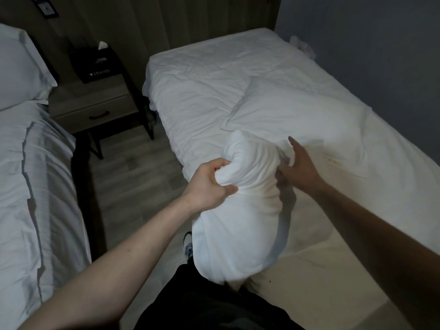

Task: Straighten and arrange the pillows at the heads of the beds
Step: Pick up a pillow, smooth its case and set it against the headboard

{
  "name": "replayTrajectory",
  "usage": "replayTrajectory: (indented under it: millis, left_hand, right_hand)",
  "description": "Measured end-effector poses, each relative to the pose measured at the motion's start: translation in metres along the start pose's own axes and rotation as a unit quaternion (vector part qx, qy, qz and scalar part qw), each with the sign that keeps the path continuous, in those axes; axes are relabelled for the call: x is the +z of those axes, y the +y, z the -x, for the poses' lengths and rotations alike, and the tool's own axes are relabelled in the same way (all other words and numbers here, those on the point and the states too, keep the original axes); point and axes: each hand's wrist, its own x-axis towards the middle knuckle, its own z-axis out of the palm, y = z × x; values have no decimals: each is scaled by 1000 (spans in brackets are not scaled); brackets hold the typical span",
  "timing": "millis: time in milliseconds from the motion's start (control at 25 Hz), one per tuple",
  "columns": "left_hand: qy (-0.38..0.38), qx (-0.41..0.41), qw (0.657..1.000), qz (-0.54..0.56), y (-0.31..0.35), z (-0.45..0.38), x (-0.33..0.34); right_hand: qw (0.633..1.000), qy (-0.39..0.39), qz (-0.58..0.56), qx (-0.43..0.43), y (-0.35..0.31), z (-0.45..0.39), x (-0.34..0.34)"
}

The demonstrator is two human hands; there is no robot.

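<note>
I hold a white pillow (240, 210) upright at the near left edge of the right bed (202, 75). My left hand (209, 182) is shut on a bunch of its cover near the top. My right hand (297, 167) rests against the pillow's right side with fingers spread. A second white pillow (297, 115) lies flat in the middle of the right bed, away from the head end. On the left bed (35, 186) a third pillow (16, 70) sits at the head.
A wooden nightstand (95, 106) with a dark tissue box (95, 60) stands between the beds. A narrow strip of wood floor (133, 163) runs between them. The grey wall (369, 55) borders the right bed. My shoe (188, 244) shows below the pillow.
</note>
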Motion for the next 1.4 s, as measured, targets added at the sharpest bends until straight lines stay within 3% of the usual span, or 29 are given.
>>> replayTrajectory:
  millis: [200, 320, 440, 600, 680, 760, 880, 1040, 1120, 1240, 1400]
  left_hand:
    - [-36, 18, 999, -25, 12, 4, -29]
    - [-22, -12, 1000, -11, -10, 25, -48]
    - [45, -62, 997, 4, -40, 49, -72]
    - [99, -75, 977, -171, -76, 61, -104]
    - [124, -99, 964, -212, -79, 63, -117]
    - [144, -71, 959, -233, -74, 59, -132]
    - [69, 9, 957, -282, -65, 39, -151]
    - [-59, 55, 914, -397, -75, 2, -158]
    - [-51, 68, 913, -398, -78, -14, -179]
    - [10, 78, 940, -332, -85, -28, -227]
    - [84, 35, 969, -230, -101, -26, -277]
  right_hand:
    - [990, -140, 28, 1, -36, -25, -15]
    - [983, -152, 83, -65, -38, -9, -4]
    - [982, -163, 48, -84, -39, 14, 19]
    - [971, -198, -35, -127, -58, 34, 53]
    - [960, -232, -34, -154, -68, 40, 73]
    - [954, -246, -20, -169, -79, 46, 90]
    - [941, -281, 0, -189, -102, 43, 108]
    - [919, -319, 32, -228, -141, 22, 133]
    - [912, -330, 52, -238, -167, 10, 149]
    - [903, -351, 56, -241, -206, -11, 169]
    - [922, -314, 79, -213, -238, -45, 187]
